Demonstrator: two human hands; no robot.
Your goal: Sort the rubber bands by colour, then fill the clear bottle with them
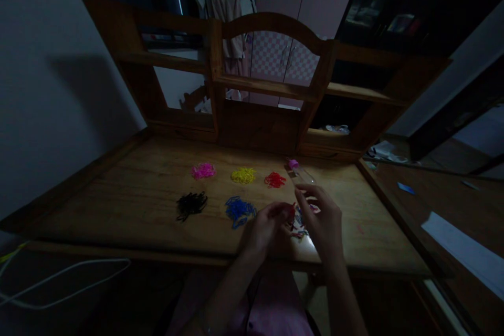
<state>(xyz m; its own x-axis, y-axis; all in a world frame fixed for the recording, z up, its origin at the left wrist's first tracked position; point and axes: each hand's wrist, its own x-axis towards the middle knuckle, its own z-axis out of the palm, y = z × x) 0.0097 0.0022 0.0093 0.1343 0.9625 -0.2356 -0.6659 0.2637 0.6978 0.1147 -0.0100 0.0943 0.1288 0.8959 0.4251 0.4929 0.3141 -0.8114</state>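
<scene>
My left hand [271, 223] is closed, its fingertips pinching red rubber bands [292, 210] just above the desk. Close by, my right hand [323, 215] is raised with thumb and forefinger pressed together; I cannot make out what they hold. Partly hidden beneath both hands lies a mixed-colour pile of bands [301, 231]. Separate heaps of small bands lie around: red [275, 180], yellow [243, 175], pink [203, 170], blue [238, 211] and black [191, 205]. Behind my right hand, a clear bottle with a pink cap [302, 173] lies on its side.
The wooden desk [129, 189] has a shelf frame [271, 92] standing along its back edge. A white cable [79, 262] loops at the lower left. To the right, a second surface holds white paper [464, 249] and a small blue packet [405, 188].
</scene>
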